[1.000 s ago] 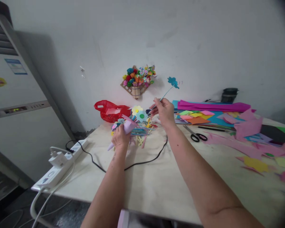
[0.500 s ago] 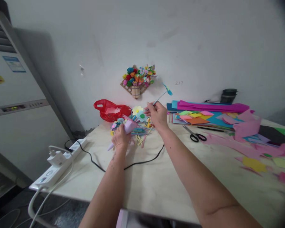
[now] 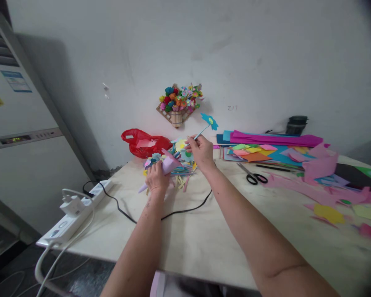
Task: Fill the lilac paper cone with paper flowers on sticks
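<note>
My left hand [image 3: 156, 178] is closed around a lilac paper cone [image 3: 164, 168] with small paper flowers sticking out of its wide end. My right hand [image 3: 199, 151] pinches the thin stem of a blue paper flower [image 3: 209, 121] whose head points up and to the right, above the hand. The stem's lower end reaches toward the cone's mouth. A pile of coloured paper stems and flowers [image 3: 181, 168] lies on the table [image 3: 188, 243] just behind both hands.
A black cable [image 3: 185, 209] runs across the table to a white power strip [image 3: 71, 218] at the left edge. Black scissors [image 3: 255, 177], stacked coloured paper [image 3: 266, 148] and pink scraps [image 3: 321, 181] lie right. A red bag [image 3: 142, 143], wall bouquet [image 3: 179, 103] and air conditioner [image 3: 18, 136] stand behind and left.
My right hand has moved left and down toward the cone, carrying the blue flower with it. The flower head has turned. My left hand has held the cone nearly still.
</note>
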{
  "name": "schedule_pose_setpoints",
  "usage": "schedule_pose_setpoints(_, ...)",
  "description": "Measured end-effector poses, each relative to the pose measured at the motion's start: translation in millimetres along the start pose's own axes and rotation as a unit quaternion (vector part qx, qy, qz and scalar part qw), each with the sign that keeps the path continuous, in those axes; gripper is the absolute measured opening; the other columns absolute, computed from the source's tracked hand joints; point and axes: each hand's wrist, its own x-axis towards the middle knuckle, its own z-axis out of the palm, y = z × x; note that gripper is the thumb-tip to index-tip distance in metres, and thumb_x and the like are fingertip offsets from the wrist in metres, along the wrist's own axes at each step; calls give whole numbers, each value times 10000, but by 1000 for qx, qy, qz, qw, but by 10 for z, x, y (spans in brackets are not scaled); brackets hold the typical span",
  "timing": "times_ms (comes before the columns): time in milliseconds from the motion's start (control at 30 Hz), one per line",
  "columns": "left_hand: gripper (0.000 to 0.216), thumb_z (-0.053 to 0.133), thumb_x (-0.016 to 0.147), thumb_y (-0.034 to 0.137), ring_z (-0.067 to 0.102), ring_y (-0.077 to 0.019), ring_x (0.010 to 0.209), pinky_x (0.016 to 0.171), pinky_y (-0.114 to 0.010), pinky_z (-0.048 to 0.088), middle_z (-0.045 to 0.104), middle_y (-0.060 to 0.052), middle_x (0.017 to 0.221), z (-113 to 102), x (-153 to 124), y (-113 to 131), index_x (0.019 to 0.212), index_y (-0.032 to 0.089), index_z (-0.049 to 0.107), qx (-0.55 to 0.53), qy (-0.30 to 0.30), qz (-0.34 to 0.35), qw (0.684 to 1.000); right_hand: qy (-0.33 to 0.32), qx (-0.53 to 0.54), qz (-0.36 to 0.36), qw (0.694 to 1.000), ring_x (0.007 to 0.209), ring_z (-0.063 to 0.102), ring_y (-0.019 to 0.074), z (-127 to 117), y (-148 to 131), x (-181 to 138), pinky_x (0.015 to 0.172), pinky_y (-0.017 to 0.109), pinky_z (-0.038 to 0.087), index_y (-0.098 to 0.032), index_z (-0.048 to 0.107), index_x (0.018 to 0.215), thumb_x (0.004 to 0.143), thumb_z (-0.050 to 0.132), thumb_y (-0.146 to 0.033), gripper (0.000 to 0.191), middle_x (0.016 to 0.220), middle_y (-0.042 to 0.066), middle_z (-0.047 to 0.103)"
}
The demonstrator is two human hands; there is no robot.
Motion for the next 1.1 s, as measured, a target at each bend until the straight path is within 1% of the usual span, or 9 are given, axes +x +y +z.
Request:
schedule_pose_setpoints(200,484,647,723,269,565,-305,1051,881,-361,435,636,-150,1110,-20,5,1,1189,151,596,-5,6,16,1000,-21,-10,19,1000,555,622,128,-10,-28,11,502,235,488,-196,555,803,841,525,-438,247,697,19,648)
schedule_pose_setpoints(367,485,652,718,264,560,-308,1066,881,-366,438,641,-147,1105,-27,4,14,1186,153,593,-11,6,13,1000,20,-195,-18,981,647,564,148,-82,-97,35,590,250,412,-189,555,650,817,567,-404,272,660,34,608)
schedule_pose_setpoints(433,484,656,715,267,563,-309,1062,877,-366,439,645,-146,1099,-36,2,24,1181,150,597,-11,7,11,1000,33,-259,-1,965,647,520,150,-110,-132,44,596,261,369,-187,523,580,807,585,-408,322,641,33,587)
schedule_pose_setpoints(533,473,658,713,264,566,-308,1055,872,-364,441,646,-149,1088,-43,-2,28,1170,152,603,-14,11,13,1000,22,-289,53,956,622,476,150,-133,-181,52,577,269,310,-185,529,569,827,568,-445,367,594,18,538)
schedule_pose_setpoints(633,462,656,716,265,571,-306,1039,869,-365,441,652,-150,1068,-26,-2,13,1161,148,608,-15,24,31,999,17,-306,59,950,676,497,151,-130,-209,51,583,268,299,-177,563,596,831,576,-436,350,702,32,566)
schedule_pose_setpoints(733,437,651,716,276,586,-304,995,860,-367,443,673,-138,1006,10,2,-14,1129,139,623,-20,47,57,997,1,-333,45,942,758,541,161,-107,-202,40,622,273,343,-177,601,616,848,559,-409,332,844,48,608)
schedule_pose_setpoints(867,443,663,698,280,593,-305,962,844,-375,449,681,-130,972,48,4,-32,1115,134,627,-23,73,84,994,-11,-353,14,935,925,569,199,-64,-135,13,780,306,420,-189,667,653,834,586,-369,268,1029,60,652)
schedule_pose_setpoints(967,422,657,704,288,593,-303,959,836,-376,450,684,-127,954,52,1,-27,1100,146,630,-20,71,87,993,-22,-364,-1,931,1014,563,232,-41,-82,-6,893,354,425,-200,708,683,809,619,-367,228,1103,68,651)
schedule_pose_setpoints(1100,422,668,700,302,600,-298,939,802,-366,456,688,-123,969,47,-2,-25,1094,155,636,-16,60,84,995,-40,-349,-9,936,1098,557,255,-38,-70,-5,957,391,410,-204,737,807,823,599,-364,211,1173,82,635)
